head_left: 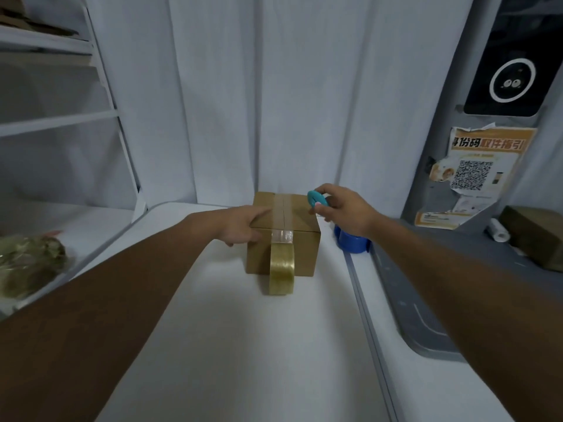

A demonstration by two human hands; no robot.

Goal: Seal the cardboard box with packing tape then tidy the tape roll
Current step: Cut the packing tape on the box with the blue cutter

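Observation:
A small cardboard box (298, 257) stands on the white table (243, 345), with a strip of clear tape (281, 214) running along its top seam. The strip bends over the near edge to the yellowish tape roll (281, 269), which leans upright against the box's front face. My left hand (243, 225) rests on the box's top left edge, index finger stretched toward the tape. My right hand (344, 213) hovers over the box's right side, pinching a small teal round cutter (317, 201).
A blue round container (352, 240) sits just right of the box, under my right hand. White shelves (58, 123) stand at left, with a wrapped greenish bundle (30, 263). A grey counter (426, 300) with a paper roll and a dark box lies at right.

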